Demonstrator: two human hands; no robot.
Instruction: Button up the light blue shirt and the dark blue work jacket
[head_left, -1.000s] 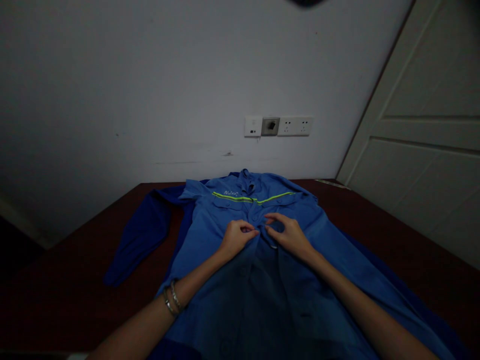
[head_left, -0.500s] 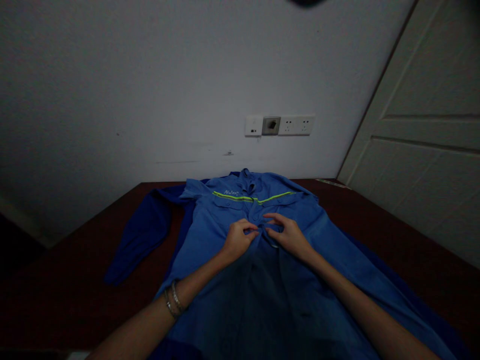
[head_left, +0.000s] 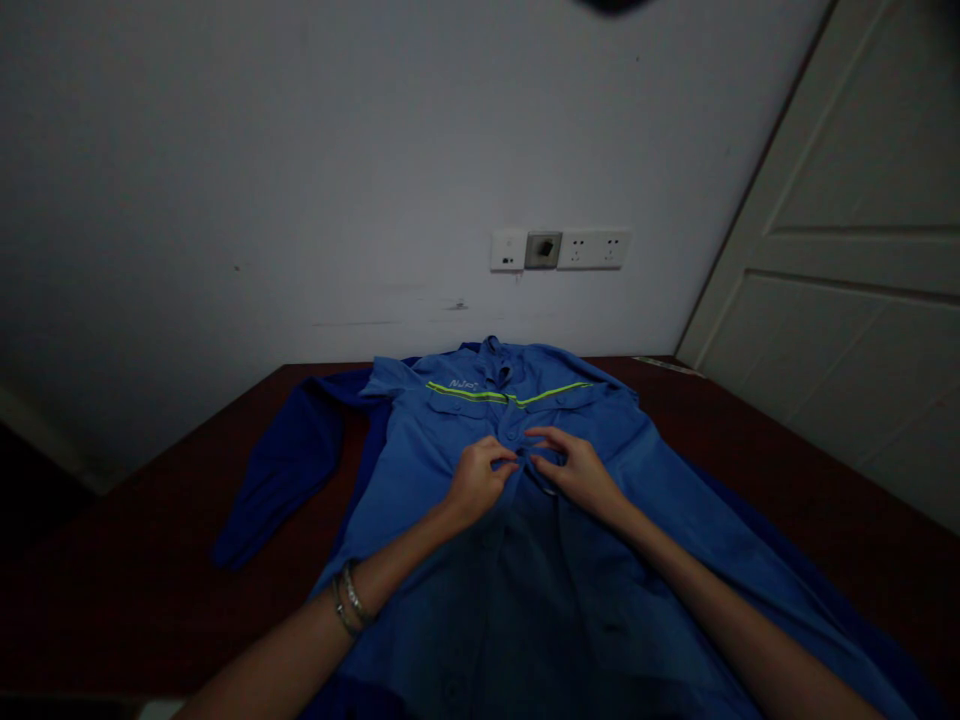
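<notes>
Lying face up across the dark red-brown counter (head_left: 172,560), the light-blue cloth work jacket (head_left: 570,560) wants its front edges held level. Your left hand (head_left: 478,482) seems to pinch one edge, fingers nearly closed; your right hand (head_left: 581,475) has fingers parted, any grip unclear, the cloth beneath hidden.

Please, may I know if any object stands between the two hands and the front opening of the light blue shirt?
Nothing visible stands in the way. The left hand and the right hand are both at the front opening of the shirt. Whether either one grips the cloth is too dark to tell.
</notes>
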